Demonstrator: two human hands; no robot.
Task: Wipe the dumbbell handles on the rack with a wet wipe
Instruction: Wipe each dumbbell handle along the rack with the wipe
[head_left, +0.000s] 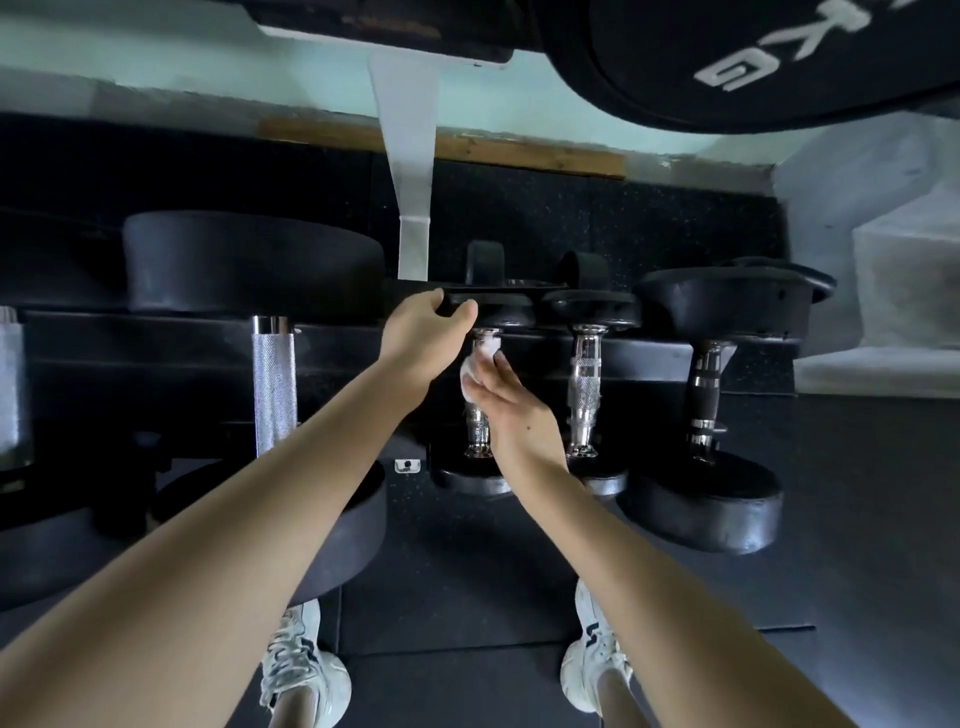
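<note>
Head: left hand (421, 332) grips dumbbell head (501, 310); right hand (514, 410) wraps wet wipe (474, 375) round handle (478, 431)

- left hand (423, 332) grips the far black head of a small dumbbell (493, 309) on the rack (156, 343)
- right hand (506, 400) holds a white wet wipe (480, 366) against the upper part of that dumbbell's chrome handle (478, 428) (lower part bare and shiny)
- just to the right: second small chrome dumbbell (584, 389), untouched
- further right: bigger dumbbell with black grip (704, 395)
- to the left: large dumbbell with knurled silver handle (274, 384)
- black weight plate (753, 62) at top right, white lettering
- white sneakers (306, 670) on the dark floor mat (467, 597)
</note>
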